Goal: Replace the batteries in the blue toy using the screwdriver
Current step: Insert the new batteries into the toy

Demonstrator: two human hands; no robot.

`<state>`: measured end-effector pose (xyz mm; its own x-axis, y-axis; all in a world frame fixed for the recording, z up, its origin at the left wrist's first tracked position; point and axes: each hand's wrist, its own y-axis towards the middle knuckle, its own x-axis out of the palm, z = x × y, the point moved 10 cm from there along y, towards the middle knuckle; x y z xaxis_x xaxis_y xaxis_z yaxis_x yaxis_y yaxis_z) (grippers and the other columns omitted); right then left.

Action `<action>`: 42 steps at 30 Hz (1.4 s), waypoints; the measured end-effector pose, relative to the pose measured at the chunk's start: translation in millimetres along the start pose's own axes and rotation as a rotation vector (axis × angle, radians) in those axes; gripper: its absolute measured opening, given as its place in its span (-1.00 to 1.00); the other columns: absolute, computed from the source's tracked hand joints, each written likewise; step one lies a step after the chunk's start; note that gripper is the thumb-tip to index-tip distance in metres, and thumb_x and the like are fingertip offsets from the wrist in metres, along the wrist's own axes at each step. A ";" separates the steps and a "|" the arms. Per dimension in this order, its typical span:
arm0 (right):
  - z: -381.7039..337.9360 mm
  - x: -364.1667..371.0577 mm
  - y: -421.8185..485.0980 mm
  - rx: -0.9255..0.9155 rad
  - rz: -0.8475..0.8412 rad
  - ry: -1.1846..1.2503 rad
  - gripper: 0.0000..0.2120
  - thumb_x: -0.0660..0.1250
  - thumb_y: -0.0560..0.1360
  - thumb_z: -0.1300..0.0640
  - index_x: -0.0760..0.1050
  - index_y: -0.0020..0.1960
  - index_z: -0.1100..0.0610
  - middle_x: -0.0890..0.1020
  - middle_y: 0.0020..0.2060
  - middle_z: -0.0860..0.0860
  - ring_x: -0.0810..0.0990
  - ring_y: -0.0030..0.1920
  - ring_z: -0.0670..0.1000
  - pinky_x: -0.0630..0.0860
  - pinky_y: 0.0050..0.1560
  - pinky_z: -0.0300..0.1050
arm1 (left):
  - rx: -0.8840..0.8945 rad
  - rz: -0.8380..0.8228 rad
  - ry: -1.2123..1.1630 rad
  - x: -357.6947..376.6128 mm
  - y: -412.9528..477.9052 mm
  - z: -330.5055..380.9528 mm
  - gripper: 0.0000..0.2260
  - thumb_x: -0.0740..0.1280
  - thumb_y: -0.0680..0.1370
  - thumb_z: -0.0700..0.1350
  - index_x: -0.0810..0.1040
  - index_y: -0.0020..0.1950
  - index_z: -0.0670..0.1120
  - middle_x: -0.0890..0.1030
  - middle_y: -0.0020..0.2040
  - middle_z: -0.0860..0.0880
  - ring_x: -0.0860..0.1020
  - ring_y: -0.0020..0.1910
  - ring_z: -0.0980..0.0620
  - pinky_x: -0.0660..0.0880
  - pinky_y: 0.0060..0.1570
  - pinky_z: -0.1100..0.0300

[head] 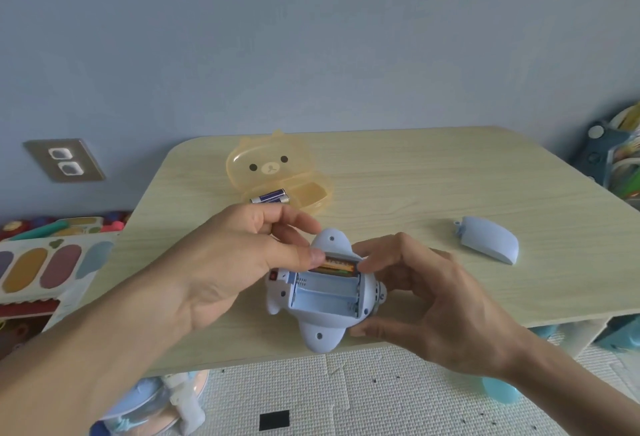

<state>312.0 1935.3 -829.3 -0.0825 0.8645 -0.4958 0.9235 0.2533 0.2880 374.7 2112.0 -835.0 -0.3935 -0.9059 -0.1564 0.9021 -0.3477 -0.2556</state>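
The blue toy (pixel 322 328) lies belly-up near the table's front edge with its battery bay open. One orange-and-green battery (pixel 337 267) sits in the far slot; the two nearer slots are bare. My left hand (pixel 221 262) has its thumb pressed on that battery's left end. My right hand (pixel 426 300) grips the toy's right side, one fingertip at the battery's right end. The blue battery cover (pixel 490 240) lies off to the right. No screwdriver shows.
An orange bear-faced case (pixel 277 176) stands open at the back of the wooden table (pixel 433 186), holding two blue-and-white batteries (pixel 272 197). Toys crowd the floor on the left and a shelf on the right. A white mat lies under the table.
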 end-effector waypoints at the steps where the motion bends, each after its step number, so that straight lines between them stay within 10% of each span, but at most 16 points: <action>1: 0.6 -0.6 0.0 0.008 0.003 0.007 -0.50 0.69 0.34 0.06 0.50 0.15 -0.08 0.71 0.18 -0.07 0.79 0.06 0.08 0.70 0.08 0.16 | -0.006 -0.002 0.025 1.6 1.7 0.2 -0.74 0.62 0.37 -0.32 0.72 -0.03 -0.07 0.65 -0.24 0.00 0.62 -0.29 0.15 0.47 -0.15 0.25; 13: 0.2 -1.5 0.9 0.045 0.020 0.053 -0.54 0.65 0.36 0.00 0.52 0.15 -0.17 0.80 -0.03 0.10 0.81 -0.02 0.11 0.70 0.05 0.25 | 0.208 0.111 0.323 -50.1 -10.0 34.2 -0.73 0.58 0.32 0.07 0.80 -0.03 0.02 0.82 -0.05 0.12 0.74 -0.03 0.23 0.59 0.15 0.31; 17: 2.7 0.7 0.4 0.056 0.012 0.098 -0.52 0.65 0.36 -0.11 0.52 0.18 -0.16 0.79 -0.02 0.14 0.81 -0.02 0.14 0.71 0.04 0.28 | 0.239 0.273 0.590 -118.5 -17.8 42.7 -0.93 0.58 0.40 0.05 0.82 -0.15 0.13 0.81 -0.12 0.18 0.73 -0.24 0.26 0.52 -0.19 0.53; 22: 7.2 2.2 -0.9 0.078 -0.006 0.108 -0.51 0.65 0.35 -0.03 0.53 0.19 -0.13 0.79 0.03 0.13 0.81 0.03 0.16 0.70 0.08 0.28 | 0.215 0.214 0.848 -125.8 -7.9 12.6 -0.91 0.63 0.39 0.12 0.79 -0.16 0.30 0.78 -0.10 0.23 0.55 -0.40 0.15 0.44 -0.30 0.32; 29: 5.5 1.8 -0.3 0.077 -0.006 0.070 -0.51 0.68 0.38 0.09 0.51 0.17 -0.19 0.78 -0.01 0.16 0.80 -0.01 0.18 0.70 0.08 0.28 | 0.279 0.122 0.920 -100.1 7.8 5.0 -0.85 0.67 0.40 0.03 0.81 -0.08 0.22 0.76 -0.07 0.23 0.60 -0.25 0.31 0.44 -0.23 0.42; 34: 6.0 1.0 0.6 0.074 0.001 0.074 -0.51 0.67 0.35 0.03 0.51 0.17 -0.17 0.78 0.05 0.15 0.81 0.01 0.15 0.71 0.10 0.23 | 0.283 0.132 0.926 -98.5 12.8 3.9 -0.86 0.67 0.40 0.03 0.78 -0.14 0.25 0.76 -0.11 0.21 0.64 -0.24 0.10 0.60 -0.08 0.12; 42: 6.2 0.9 2.0 0.061 0.012 0.076 -0.51 0.66 0.35 0.01 0.51 0.17 -0.16 0.78 0.05 0.18 0.80 -0.01 0.20 0.71 0.09 0.24 | 0.558 0.056 0.490 -58.0 -26.3 47.5 -0.79 0.61 0.46 0.06 0.77 0.08 0.18 0.79 0.03 0.07 0.75 -0.08 0.03 0.66 0.02 0.13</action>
<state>316.1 1933.9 -834.3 -0.0972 0.8985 -0.4281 0.9454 0.2178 0.2425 382.2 2162.2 -773.9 -0.2603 -0.7599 -0.5956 0.8277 -0.4932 0.2675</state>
